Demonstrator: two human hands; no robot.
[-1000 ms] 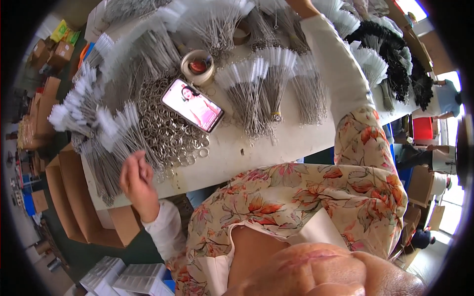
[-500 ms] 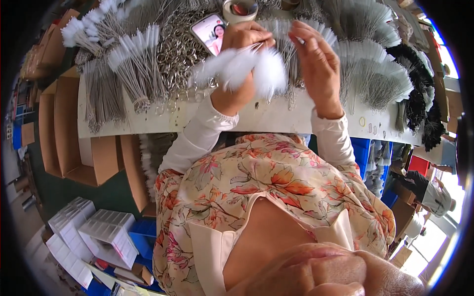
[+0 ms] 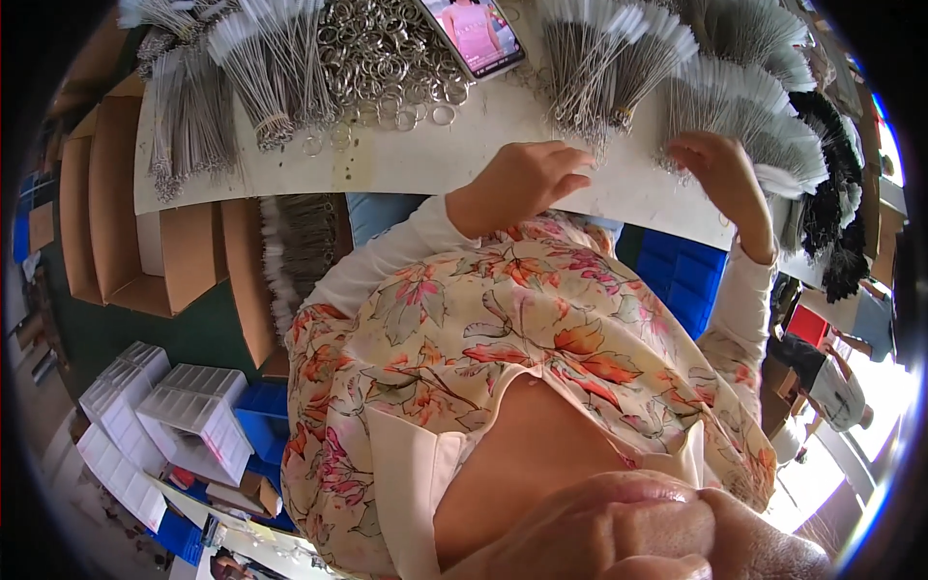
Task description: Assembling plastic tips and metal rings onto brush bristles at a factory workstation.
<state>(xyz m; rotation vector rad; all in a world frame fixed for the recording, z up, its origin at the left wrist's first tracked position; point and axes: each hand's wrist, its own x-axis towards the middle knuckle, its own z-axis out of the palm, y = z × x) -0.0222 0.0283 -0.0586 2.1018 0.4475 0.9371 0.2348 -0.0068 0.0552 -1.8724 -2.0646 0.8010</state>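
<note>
Two bare hands are positioned at the front part of the white table [image 3: 406,164], well apart from each other. The left hand [image 3: 522,182] is partly open: the fingers are extended and slightly bent toward the right, the thumb stands apart from them, and no object is visible between them. Whether this hand touches the table or is above it cannot be determined. The right hand [image 3: 723,172] is bent at the wrist, with the fingers curved toward the left, beside the lower wire ends of the right-hand brushes [image 3: 744,111]. The fingertips overlap these wire ends in the view; contact, and any small item under the fingers, cannot be confirmed. The middle brushes [image 3: 580,77], white bristles up and wire stems down, lie on the table beyond the gap between the hands. The left-hand brushes [image 3: 271,82] lie at the far left, next to a pile of metal rings [image 3: 387,72]. The phone [image 3: 478,39] lies at the right side of the rings; its upper part is cut off by the picture edge, as are the tops of the middle brushes. The black brushes [image 3: 831,184] at the right are crowded, and single pieces are hard to separate.
</note>
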